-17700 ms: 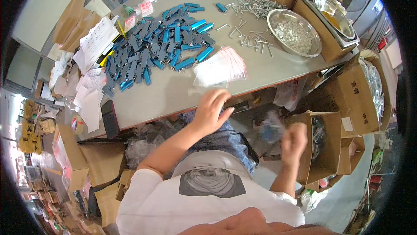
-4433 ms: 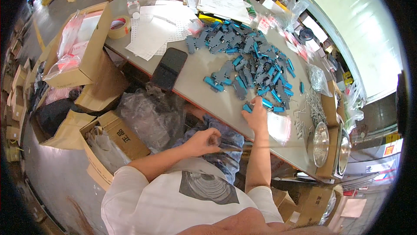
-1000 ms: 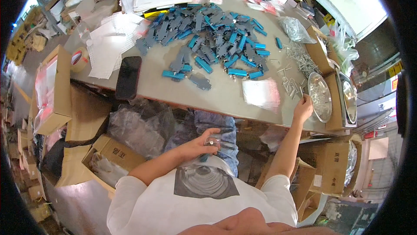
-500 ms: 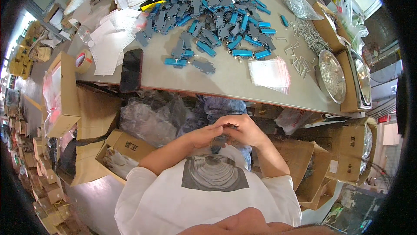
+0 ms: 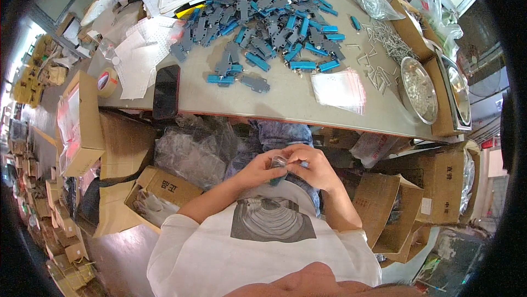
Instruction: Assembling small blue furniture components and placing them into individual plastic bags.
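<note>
In front of my belly, below the table edge, my two hands meet. My left hand (image 5: 260, 171) is closed round a small clear plastic bag (image 5: 278, 161), and a dark teal piece (image 5: 276, 179) shows under its fingers, apparently inside the bag. My right hand (image 5: 314, 168) pinches the bag's upper edge with its fingertips. Much of the bag is hidden by the fingers. On the table beyond lies a heap of blue and dark grey flat parts (image 5: 257, 29). Nearer the edge is a stack of clear zip bags (image 5: 341, 91) with red borders.
L-shaped metal hex keys (image 5: 391, 41) lie at the right, by a metal bowl (image 5: 418, 89) of small pieces. A phone (image 5: 166, 93), paper sheets (image 5: 144, 66) and a tape roll (image 5: 106, 81) are at the left. Cardboard boxes (image 5: 170, 185) flank me below the table (image 5: 236, 102).
My hands have turned and drawn slightly apart, so the clear bag between them now shows. The right fingers have moved onto the bag's edge. The view has shifted slightly.
</note>
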The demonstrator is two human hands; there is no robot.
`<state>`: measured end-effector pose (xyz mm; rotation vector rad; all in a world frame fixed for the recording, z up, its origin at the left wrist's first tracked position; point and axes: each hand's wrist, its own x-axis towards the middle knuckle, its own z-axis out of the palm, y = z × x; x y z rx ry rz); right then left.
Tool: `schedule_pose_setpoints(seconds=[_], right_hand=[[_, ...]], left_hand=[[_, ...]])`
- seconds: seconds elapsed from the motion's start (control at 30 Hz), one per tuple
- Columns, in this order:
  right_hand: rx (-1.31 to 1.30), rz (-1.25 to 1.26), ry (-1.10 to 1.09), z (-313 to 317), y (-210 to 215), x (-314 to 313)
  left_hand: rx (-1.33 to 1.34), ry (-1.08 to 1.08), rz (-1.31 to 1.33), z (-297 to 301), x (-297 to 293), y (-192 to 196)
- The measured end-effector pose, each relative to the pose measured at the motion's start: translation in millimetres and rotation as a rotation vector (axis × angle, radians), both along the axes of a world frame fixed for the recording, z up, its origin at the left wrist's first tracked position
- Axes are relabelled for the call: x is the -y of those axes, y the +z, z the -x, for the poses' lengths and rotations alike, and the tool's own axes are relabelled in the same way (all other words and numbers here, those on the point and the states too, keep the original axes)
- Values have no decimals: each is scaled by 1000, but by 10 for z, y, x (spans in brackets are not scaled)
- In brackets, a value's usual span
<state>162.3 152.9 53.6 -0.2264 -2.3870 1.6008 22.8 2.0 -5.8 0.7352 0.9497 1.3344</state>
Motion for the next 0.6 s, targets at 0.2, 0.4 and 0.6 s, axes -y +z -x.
schedule_pose_setpoints(seconds=[0.2, 0.4, 0.6], right_hand=[[117, 50, -191, -80, 30, 62], [52, 111, -248, -169, -123, 126], [-163, -237, -150, -211, -44, 99]], left_hand=[[-224, 251, 6, -32, 50, -50], [-609, 363, -122, -54, -27, 165], [-943, 331, -436, -58, -145, 259]])
